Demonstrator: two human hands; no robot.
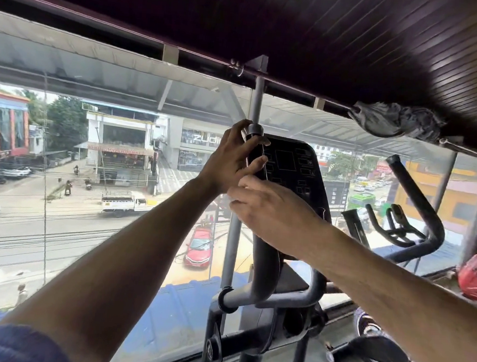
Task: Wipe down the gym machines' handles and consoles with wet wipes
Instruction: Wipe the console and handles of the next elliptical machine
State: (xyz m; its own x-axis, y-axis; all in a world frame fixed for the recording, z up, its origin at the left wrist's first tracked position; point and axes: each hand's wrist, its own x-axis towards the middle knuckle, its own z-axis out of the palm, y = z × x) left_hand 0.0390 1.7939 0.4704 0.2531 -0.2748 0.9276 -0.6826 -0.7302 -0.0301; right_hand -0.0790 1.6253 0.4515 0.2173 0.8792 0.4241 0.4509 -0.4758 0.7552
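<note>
Black moulded plastic forms the flat oval console (287,167) of the elliptical machine, which is standing upright on its dark curved post (265,263) in front of the large window glass (90,169). The left hand (230,157) is reaching up to the console's left edge, fingers loosely curled around the rim near a grey round-capped handle top (255,128); it is appearing to steady the panel rather than clamp it. The right hand (269,209) is lying just below, against the console's lower left corner, fingers bent over a small pale wet wipe (231,199), of which only a sliver is showing at the fingertips; how firmly it is being pinched cannot be told. In judgement, the wipe is handling as a light, limp, damp sheet that is liable to bunch and slip, so it is best kept folded under flat fingers. The console is reading as rigid but its button face is likely sensitive to heavy pressure and excess moisture; bracing at the rim, as the left hand is doing, looks the sound hold. A black tubular handlebar (425,218) of a neighbouring machine is standing well apart to the right.
</note>
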